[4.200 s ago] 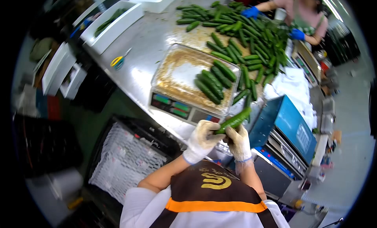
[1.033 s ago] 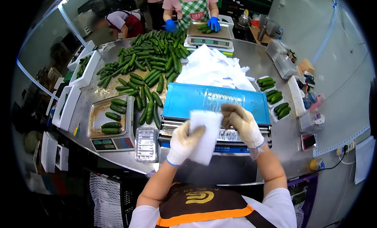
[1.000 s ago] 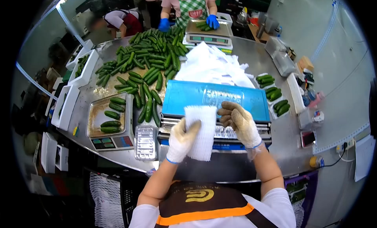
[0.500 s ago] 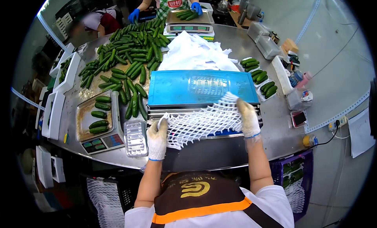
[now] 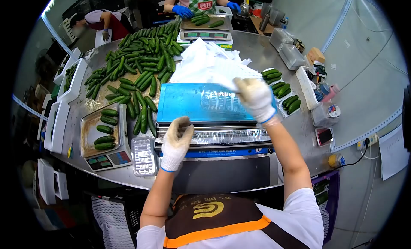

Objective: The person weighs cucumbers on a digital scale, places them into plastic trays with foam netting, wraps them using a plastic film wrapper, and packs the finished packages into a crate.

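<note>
My left hand (image 5: 176,142), in a white knitted glove, is above the left end of the film wrapping machine (image 5: 209,154). Its fingers are curled but apart, with nothing between them. My right hand (image 5: 255,99), gloved too, is over the right part of the machine's blue top (image 5: 180,99). The right fingers are bent together at a blurred white piece by the white pile (image 5: 205,64); I cannot make out what it is. Clear film (image 5: 214,136) stretches along the machine's rollers. Just left of my left hand lies a clear plastic tray (image 5: 144,157).
Cucumbers (image 5: 145,47) are heaped on the left of the metal table. Several more lie on the near scale (image 5: 102,133). Filled trays (image 5: 280,89) stand at right. Across the table, blue-gloved hands (image 5: 183,11) are by another scale (image 5: 205,34). A person bends at far left.
The white foam net stretched between my hands is gone from there. My left hand has let go; my right hand has moved up and left towards the white pile. The machine front is uncovered.
</note>
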### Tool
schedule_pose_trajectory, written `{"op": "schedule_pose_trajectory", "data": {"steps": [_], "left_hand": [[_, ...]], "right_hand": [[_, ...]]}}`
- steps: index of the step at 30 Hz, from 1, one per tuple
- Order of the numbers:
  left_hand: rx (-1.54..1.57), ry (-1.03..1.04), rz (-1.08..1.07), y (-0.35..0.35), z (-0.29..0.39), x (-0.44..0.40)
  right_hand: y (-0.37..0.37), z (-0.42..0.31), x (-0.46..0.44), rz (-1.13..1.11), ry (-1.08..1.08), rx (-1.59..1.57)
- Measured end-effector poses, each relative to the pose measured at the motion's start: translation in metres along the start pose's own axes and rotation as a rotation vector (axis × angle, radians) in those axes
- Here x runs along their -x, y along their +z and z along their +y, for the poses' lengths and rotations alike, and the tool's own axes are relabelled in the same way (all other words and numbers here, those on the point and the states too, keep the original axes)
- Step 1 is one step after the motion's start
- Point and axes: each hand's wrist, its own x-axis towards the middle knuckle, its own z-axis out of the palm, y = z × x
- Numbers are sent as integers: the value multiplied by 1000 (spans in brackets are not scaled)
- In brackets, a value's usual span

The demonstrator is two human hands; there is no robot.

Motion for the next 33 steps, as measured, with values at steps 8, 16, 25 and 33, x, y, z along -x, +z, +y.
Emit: {"op": "schedule_pose_trajectory", "data": {"steps": [8, 16, 25, 33], "left_hand": [[-569, 453, -74, 24, -3, -26], [-1027, 931, -332, 63, -11, -84], [-1117, 733, -506, 36, -11, -91], [-967, 636, -493, 13, -13, -83]], "right_hand": [[42, -21, 19, -676, 141, -325], [29, 34, 25, -215, 526, -393], [39, 3, 41, -714, 571, -431], [35, -24, 42, -665, 497, -419]]}}
